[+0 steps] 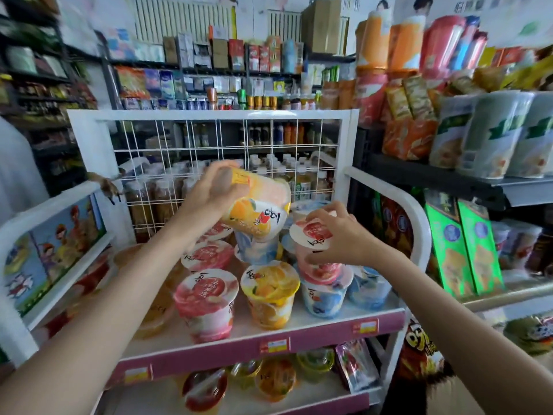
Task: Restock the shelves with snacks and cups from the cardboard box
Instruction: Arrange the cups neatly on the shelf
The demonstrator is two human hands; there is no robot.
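**Two cups in hand over the white rack's top shelf**

Far L: white side panel (45,223) of the rack w/ a cartoon picture on it. Behind it, dark store shelving, blurred.

L hand (209,190) raised above the shelf, fingers and thumb curled round the base of an orange cup (257,211). Cup is tilted hard, lid end pointing down-right, base up-left in the palm. It hangs in the air, just above a blue cup (257,250) standing in the back row.

Top shelf (299,320), front row L to R: pink cup (206,304), orange-lidded cup (270,295), blue-sided cup (324,298), another blue one (369,287) at the R end. All upright, lids on. More pink-lidded cups behind the front row, partly hidden by the L forearm. Pink price strip (227,345) along the shelf edge w/ yellow tags.

R hand (341,235) grips a pink-lidded cup (314,235), thumb under, fingers curled over the far rim. This cup sits stacked on top of the blue-sided cup below it; can't tell if it's fully resting or partly lifted.

Wire grid back panel (227,151) behind the cups, bottles visible through it.

Lower shelf: jelly-type cups (275,381), red, yellow, orange lids.

Far R: neighbouring grey shelf w/ green boxes (460,244) and tall pale tubs (490,136) above. Cardboard box not in view.
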